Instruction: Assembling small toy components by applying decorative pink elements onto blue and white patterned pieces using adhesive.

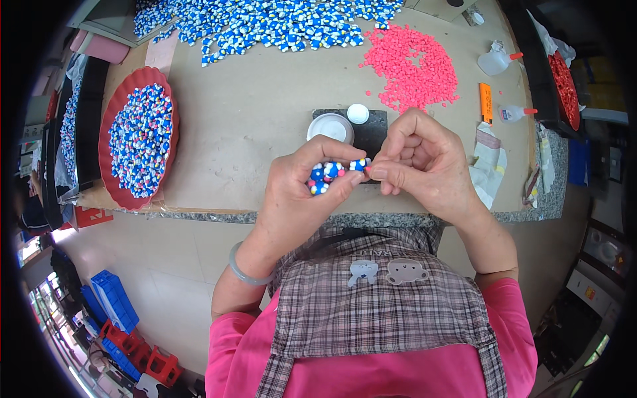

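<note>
My left hand (pixel 286 186) is curled around several small blue-and-white pieces (pixel 320 174) with yellow spots, some bearing pink bits. Another such piece (pixel 358 164) sticks out at its thumb and index fingertips. My right hand (pixel 434 162) is closed in a pinch on a tiny pink piece (pixel 368 170), which meets the side of that blue-and-white one. Just beyond the hands lies a dark slab (pixel 373 136), partly covered by a round white dish (pixel 332 126) and a smaller white cap (pixel 358 113).
A red scalloped tray (pixel 171 142) of finished-looking pieces stands at left. Loose blue-and-white pieces (pixel 279 26) spread along the back, beside a pink heap (pixel 424 73). At right are two squeeze bottles (pixel 494 61), an orange object (pixel 486 103) and a cloth (pixel 488 166). The granite edge (pixel 225 217) runs nearby.
</note>
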Demonstrator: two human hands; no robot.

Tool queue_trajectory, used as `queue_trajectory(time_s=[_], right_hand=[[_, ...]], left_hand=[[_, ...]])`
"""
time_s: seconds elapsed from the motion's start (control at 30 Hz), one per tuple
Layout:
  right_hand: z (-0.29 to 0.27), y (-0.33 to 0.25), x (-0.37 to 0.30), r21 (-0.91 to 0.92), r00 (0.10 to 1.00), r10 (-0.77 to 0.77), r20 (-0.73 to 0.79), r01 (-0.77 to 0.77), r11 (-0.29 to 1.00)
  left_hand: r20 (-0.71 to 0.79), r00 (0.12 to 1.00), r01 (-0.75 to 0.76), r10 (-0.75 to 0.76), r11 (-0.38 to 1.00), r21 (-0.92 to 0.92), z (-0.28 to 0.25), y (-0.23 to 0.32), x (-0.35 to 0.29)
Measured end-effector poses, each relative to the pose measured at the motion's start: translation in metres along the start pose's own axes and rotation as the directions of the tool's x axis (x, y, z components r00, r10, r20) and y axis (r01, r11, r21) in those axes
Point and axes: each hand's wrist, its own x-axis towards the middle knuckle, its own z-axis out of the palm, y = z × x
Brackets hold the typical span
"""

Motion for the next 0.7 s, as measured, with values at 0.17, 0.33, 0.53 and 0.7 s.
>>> queue_trajectory(time_s=[0.17,0.33,0.53,0.7], right_hand=[[0.004,0.0,-0.001,-0.093,1.0,-0.009,-0.022,0.006,0.996],[0.008,-0.002,-0.002,-0.198,0.997,-0.05,-0.054,0.038,0.98],[0.009,-0.003,-0.002,-0.208,0.996,-0.046,-0.072,0.03,0.978],[0.011,0.004,-0.005,-0.284,0.988,-0.116,-0.103,0.082,0.955]], left_hand=[[-0.003,0.997,-0.081,0.083,0.986,0.145,0.001,-0.002,0.0],[-0.018,0.994,-0.1,0.105,0.98,0.171,0.001,-0.001,0.0],[-0.009,0.986,-0.156,0.164,0.952,0.263,0.002,0.0,0.0],[0.025,0.959,-0.268,0.283,0.87,0.414,0.002,0.006,-0.001]])
